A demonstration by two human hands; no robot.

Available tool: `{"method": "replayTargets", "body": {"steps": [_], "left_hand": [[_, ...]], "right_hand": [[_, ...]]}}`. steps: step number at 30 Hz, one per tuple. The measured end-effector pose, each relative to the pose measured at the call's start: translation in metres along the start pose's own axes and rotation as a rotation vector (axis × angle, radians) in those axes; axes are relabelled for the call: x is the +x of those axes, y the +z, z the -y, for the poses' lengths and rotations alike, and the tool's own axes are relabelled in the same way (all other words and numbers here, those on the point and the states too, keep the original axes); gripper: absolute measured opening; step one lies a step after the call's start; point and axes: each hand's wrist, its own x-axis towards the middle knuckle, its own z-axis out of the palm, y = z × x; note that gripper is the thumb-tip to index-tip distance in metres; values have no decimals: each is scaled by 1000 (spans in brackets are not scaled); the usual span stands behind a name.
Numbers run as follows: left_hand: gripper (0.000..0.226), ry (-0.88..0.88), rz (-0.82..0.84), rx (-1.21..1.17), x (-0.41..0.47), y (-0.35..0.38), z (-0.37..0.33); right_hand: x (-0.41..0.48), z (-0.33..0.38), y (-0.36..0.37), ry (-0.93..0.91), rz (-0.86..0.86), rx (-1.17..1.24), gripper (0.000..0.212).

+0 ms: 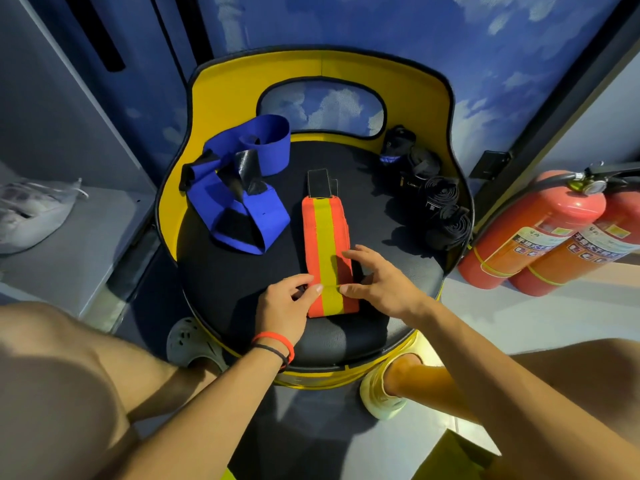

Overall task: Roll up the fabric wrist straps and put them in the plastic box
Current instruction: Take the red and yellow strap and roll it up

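Fingertips [317, 289] meet over a raised fold near the close end of the orange strap [327, 237]. The thumb tips face each other across its yellow centre stripe, almost touching.

Left hand [284, 306]: fingers curled in, thumb and forefinger pinching the fold from the left edge. Right hand [379, 282]: thumb at the fold, the other fingers bent over the strap's right edge and gripping it there. How much cloth sits under either palm cannot be told.

The orange strap lies flat and lengthwise on the black seat [214, 278]. Its near end is by the hands; its black fastening tab [318, 183] points toward the backrest.

Left wrist: a red band and a thin dark band [277, 344].

Left of the orange strap and apart from it, the blue strap [239, 202] lies loose and looped, unrolled. On the seat's right rim is a cluster of black straps [438, 206], some coiled.

The seat belongs to a yellow chair [221, 91] with a cut-out back.

On the floor to the right stand two red fire extinguishers [540, 230]. A clear plastic bag [31, 213] lies on the grey ledge at left.
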Motion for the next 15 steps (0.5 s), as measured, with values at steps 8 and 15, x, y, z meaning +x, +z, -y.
{"method": "replayTargets", "body": {"steps": [8, 15], "left_hand": [[13, 9, 48, -54, 7, -2, 3], [14, 29, 53, -39, 8, -2, 1]], "right_hand": [[18, 9, -14, 13, 124, -54, 64], [26, 10, -17, 40, 168, -34, 68]]}}
